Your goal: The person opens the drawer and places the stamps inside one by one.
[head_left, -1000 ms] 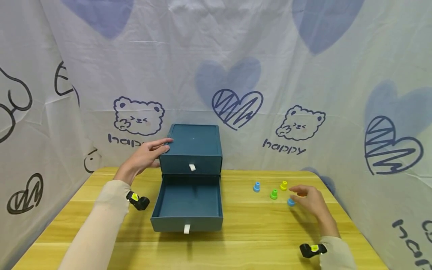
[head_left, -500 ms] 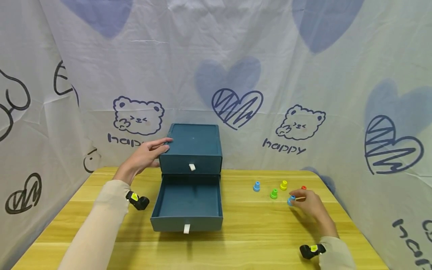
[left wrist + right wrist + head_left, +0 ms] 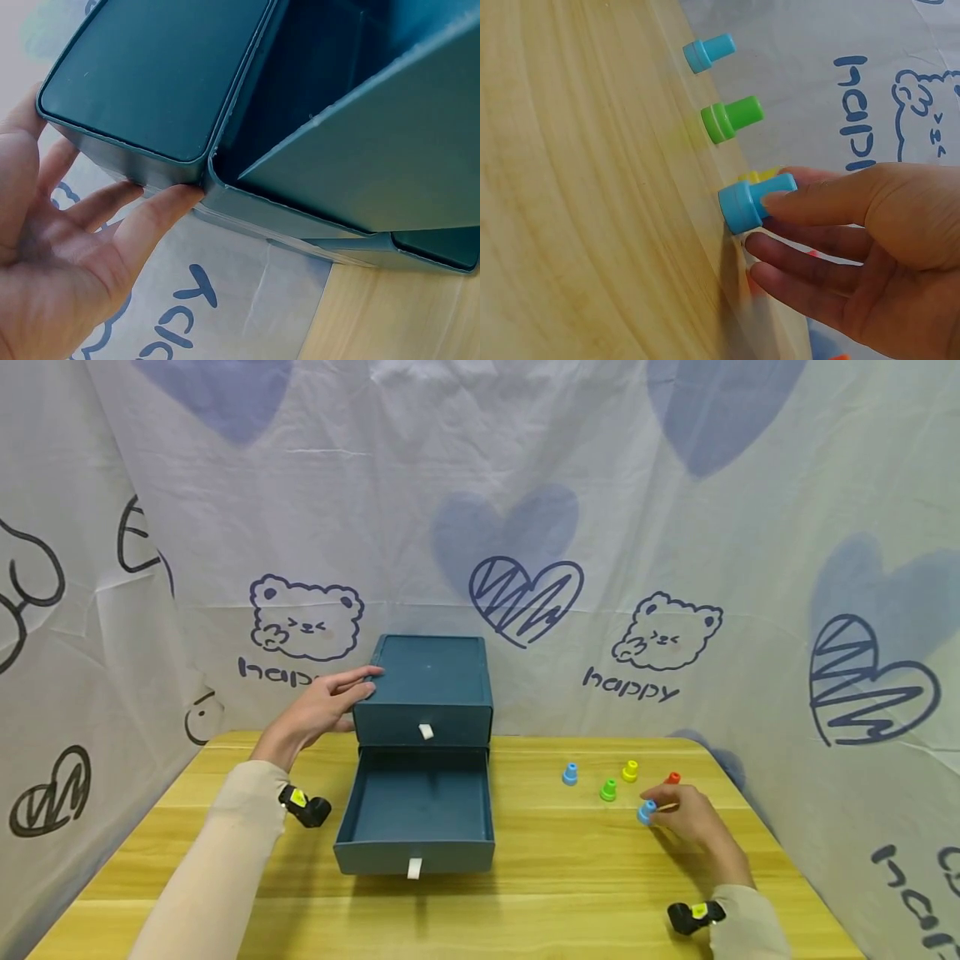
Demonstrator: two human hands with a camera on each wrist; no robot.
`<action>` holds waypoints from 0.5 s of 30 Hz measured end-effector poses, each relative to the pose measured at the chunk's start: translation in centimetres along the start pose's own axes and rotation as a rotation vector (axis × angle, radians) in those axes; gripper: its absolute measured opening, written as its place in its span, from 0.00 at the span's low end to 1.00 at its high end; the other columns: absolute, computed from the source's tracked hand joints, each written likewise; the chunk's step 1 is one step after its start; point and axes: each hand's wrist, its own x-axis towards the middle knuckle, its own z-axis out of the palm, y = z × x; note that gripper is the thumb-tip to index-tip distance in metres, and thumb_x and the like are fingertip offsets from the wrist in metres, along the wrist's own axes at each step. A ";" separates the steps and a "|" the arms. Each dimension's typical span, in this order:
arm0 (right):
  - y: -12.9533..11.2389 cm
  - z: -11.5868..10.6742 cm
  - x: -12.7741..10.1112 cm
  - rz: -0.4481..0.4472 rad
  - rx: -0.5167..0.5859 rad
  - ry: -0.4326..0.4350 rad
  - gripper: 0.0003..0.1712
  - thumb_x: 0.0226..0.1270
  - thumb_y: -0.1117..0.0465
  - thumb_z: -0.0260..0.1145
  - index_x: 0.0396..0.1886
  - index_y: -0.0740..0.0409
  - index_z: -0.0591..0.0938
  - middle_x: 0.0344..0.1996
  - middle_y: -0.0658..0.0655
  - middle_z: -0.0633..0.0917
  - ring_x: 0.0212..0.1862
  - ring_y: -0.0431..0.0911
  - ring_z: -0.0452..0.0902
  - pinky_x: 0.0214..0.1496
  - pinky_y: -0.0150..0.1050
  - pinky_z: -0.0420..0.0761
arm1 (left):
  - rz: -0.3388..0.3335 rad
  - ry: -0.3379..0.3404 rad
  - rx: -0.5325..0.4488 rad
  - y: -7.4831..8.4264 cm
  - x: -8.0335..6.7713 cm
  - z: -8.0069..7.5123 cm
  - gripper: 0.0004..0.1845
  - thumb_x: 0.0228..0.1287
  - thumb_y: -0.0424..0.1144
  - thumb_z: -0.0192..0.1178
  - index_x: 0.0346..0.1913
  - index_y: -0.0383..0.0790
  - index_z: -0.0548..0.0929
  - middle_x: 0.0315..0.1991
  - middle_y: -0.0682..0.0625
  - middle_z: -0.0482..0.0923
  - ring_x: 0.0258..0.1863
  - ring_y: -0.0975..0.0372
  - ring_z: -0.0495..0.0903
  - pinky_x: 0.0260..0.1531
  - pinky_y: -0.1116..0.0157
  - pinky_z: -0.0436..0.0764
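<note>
My left hand [image 3: 318, 708] rests against the left side of a dark blue-green two-drawer box [image 3: 431, 670], its fingers spread along the upper edge. In the left wrist view, fingertips [image 3: 184, 195] touch the box near its front corner. The upper drawer is closed; the lower drawer [image 3: 414, 858] is pulled out and shows a bare floor. Over at the right, my right hand [image 3: 690, 817] pinches a small blue toy stamp [image 3: 741, 206] by its narrow top, between thumb and finger. Whether its wide base touches the table cannot be told.
Beyond the right hand stand a green stamp [image 3: 608, 790], a yellow stamp [image 3: 630, 771], another blue stamp [image 3: 570, 774] and a partly hidden red one [image 3: 674, 777]. Printed cloth [image 3: 420, 527] hangs behind the wooden table [image 3: 570, 877].
My right hand has come down onto the near blue stamp and taken it between thumb and finger. The red stamp has come into view behind the hand. My left hand stays put.
</note>
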 end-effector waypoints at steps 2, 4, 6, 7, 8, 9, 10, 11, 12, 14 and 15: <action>0.1 -0.1 0.0 -0.002 -0.011 -0.005 0.19 0.62 0.73 0.71 0.54 0.71 0.84 0.43 0.67 0.89 0.45 0.57 0.87 0.50 0.53 0.88 | 0.004 0.000 -0.002 0.0 0.0 0.0 0.31 0.79 0.57 0.52 0.80 0.55 0.64 0.84 0.41 0.48 0.83 0.41 0.49 0.71 0.35 0.68; 0.2 -0.1 0.1 0.006 -0.018 -0.007 0.18 0.62 0.72 0.72 0.53 0.71 0.84 0.43 0.66 0.89 0.45 0.56 0.86 0.50 0.52 0.88 | 0.004 0.002 -0.004 0.0 0.1 0.0 0.31 0.79 0.57 0.52 0.80 0.55 0.64 0.84 0.41 0.49 0.83 0.41 0.49 0.71 0.36 0.69; 0.2 0.0 0.1 0.024 -0.024 -0.009 0.16 0.63 0.71 0.72 0.51 0.70 0.85 0.42 0.65 0.89 0.44 0.54 0.86 0.50 0.51 0.87 | 0.004 0.005 -0.003 -0.1 0.1 0.0 0.31 0.79 0.57 0.52 0.80 0.55 0.65 0.84 0.41 0.49 0.83 0.42 0.49 0.71 0.36 0.69; 0.3 0.0 0.1 0.030 -0.027 -0.011 0.15 0.63 0.71 0.72 0.50 0.70 0.85 0.42 0.65 0.89 0.44 0.53 0.85 0.50 0.51 0.87 | 0.005 0.004 -0.001 -0.1 0.1 -0.1 0.31 0.79 0.57 0.52 0.80 0.55 0.65 0.84 0.41 0.49 0.83 0.42 0.49 0.71 0.36 0.69; 0.3 0.0 0.1 0.044 -0.024 -0.012 0.15 0.63 0.70 0.73 0.49 0.69 0.85 0.42 0.64 0.89 0.44 0.52 0.85 0.50 0.50 0.87 | 0.005 0.004 -0.001 -0.1 0.1 0.0 0.31 0.79 0.57 0.52 0.80 0.55 0.65 0.84 0.41 0.49 0.83 0.42 0.49 0.71 0.36 0.69; 0.3 0.0 0.0 0.052 -0.022 -0.014 0.14 0.64 0.69 0.73 0.49 0.68 0.86 0.42 0.63 0.89 0.44 0.52 0.85 0.50 0.50 0.86 | 0.005 0.004 -0.002 -0.1 0.1 0.0 0.31 0.79 0.56 0.53 0.80 0.55 0.65 0.84 0.41 0.49 0.83 0.42 0.49 0.71 0.36 0.69; 0.3 0.0 0.0 0.061 -0.020 -0.015 0.14 0.64 0.69 0.73 0.48 0.68 0.86 0.42 0.62 0.89 0.44 0.51 0.85 0.50 0.50 0.86 | 0.006 0.002 -0.001 -0.1 0.1 0.0 0.31 0.80 0.56 0.52 0.80 0.55 0.64 0.84 0.41 0.49 0.83 0.42 0.49 0.71 0.36 0.69; 0.3 0.0 0.0 0.060 -0.021 -0.019 0.14 0.64 0.67 0.74 0.48 0.67 0.86 0.42 0.62 0.89 0.44 0.51 0.85 0.51 0.51 0.86 | 0.007 0.000 -0.002 0.0 0.0 0.0 0.31 0.80 0.56 0.52 0.80 0.55 0.64 0.84 0.41 0.49 0.83 0.41 0.49 0.71 0.36 0.69; 0.3 0.0 0.0 0.058 -0.023 -0.020 0.14 0.64 0.66 0.74 0.47 0.67 0.86 0.42 0.61 0.89 0.44 0.51 0.85 0.51 0.51 0.85 | 0.009 -0.002 -0.002 0.0 0.0 0.0 0.31 0.80 0.56 0.52 0.80 0.55 0.64 0.84 0.41 0.49 0.83 0.41 0.49 0.71 0.35 0.68; 0.3 -0.1 -0.1 0.062 -0.018 -0.022 0.14 0.64 0.64 0.75 0.47 0.65 0.87 0.41 0.59 0.89 0.44 0.49 0.84 0.51 0.50 0.85 | 0.009 -0.003 -0.005 0.0 0.0 0.0 0.31 0.80 0.55 0.52 0.80 0.55 0.64 0.84 0.41 0.49 0.83 0.41 0.49 0.71 0.35 0.68; 0.3 -0.1 -0.1 0.062 -0.018 -0.024 0.14 0.64 0.63 0.75 0.46 0.64 0.87 0.41 0.59 0.89 0.44 0.49 0.84 0.50 0.48 0.84 | 0.009 -0.004 -0.007 0.0 0.0 0.0 0.31 0.80 0.55 0.52 0.80 0.55 0.64 0.84 0.41 0.49 0.83 0.41 0.49 0.71 0.35 0.68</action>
